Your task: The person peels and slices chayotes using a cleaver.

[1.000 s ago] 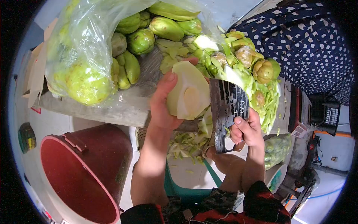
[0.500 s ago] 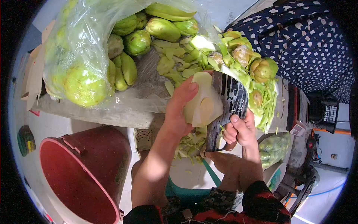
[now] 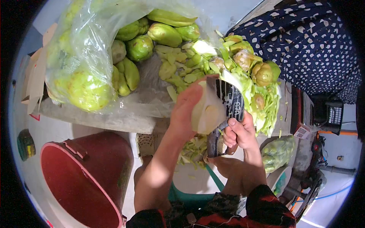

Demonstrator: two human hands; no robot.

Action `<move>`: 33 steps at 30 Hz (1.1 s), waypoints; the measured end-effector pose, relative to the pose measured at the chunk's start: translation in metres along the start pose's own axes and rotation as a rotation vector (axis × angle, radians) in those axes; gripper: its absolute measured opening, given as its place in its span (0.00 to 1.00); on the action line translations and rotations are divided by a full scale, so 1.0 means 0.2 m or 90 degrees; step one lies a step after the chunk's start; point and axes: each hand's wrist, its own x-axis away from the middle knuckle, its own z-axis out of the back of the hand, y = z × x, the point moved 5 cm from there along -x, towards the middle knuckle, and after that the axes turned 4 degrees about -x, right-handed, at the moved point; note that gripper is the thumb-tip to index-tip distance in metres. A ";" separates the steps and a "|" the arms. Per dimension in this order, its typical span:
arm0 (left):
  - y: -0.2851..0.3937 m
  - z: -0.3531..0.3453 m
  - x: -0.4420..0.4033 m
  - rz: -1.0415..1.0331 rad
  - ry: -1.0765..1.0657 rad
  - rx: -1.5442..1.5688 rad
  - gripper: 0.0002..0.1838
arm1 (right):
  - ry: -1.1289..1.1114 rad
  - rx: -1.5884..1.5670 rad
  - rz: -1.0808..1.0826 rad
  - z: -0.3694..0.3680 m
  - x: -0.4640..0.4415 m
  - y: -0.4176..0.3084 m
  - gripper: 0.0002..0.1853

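My left hand (image 3: 185, 110) is closed around a pale, peeled chayote (image 3: 208, 108), whose near face shows an oval patch. My right hand (image 3: 239, 132) grips a broad dark knife (image 3: 235, 104) with whitish lettering and streaks on its blade. The blade stands upright against the chayote's right side, and its edge is hidden there. Part of a brown handle shows below my right fingers. Behind both hands, green peels (image 3: 182, 68) lie heaped on the bench, with brownish-green chayotes (image 3: 262, 74) among the peels on the right.
A clear plastic bag (image 3: 89, 49) with several green chayotes lies on the bench (image 3: 95, 118). A red bucket (image 3: 85, 167) stands at lower left. A person in a dotted dark garment (image 3: 300, 49) is across at right. Below are peels on the floor and a bagged green heap (image 3: 279, 152).
The chayote has turned and shifted slightly down and right. The knife blade has swung left and appears narrower, more edge-on. My right hand has moved a little left with it.
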 end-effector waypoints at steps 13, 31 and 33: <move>-0.08 -0.06 0.01 0.015 0.030 -0.004 0.25 | 0.014 0.021 -0.016 0.13 0.05 -0.12 0.15; 0.13 0.03 0.03 -0.371 0.177 -0.140 0.35 | 0.076 0.939 0.528 -0.41 0.26 0.01 0.12; 0.12 0.03 0.04 -0.380 0.190 -0.137 0.34 | 0.072 0.936 0.523 -0.39 0.26 0.03 0.12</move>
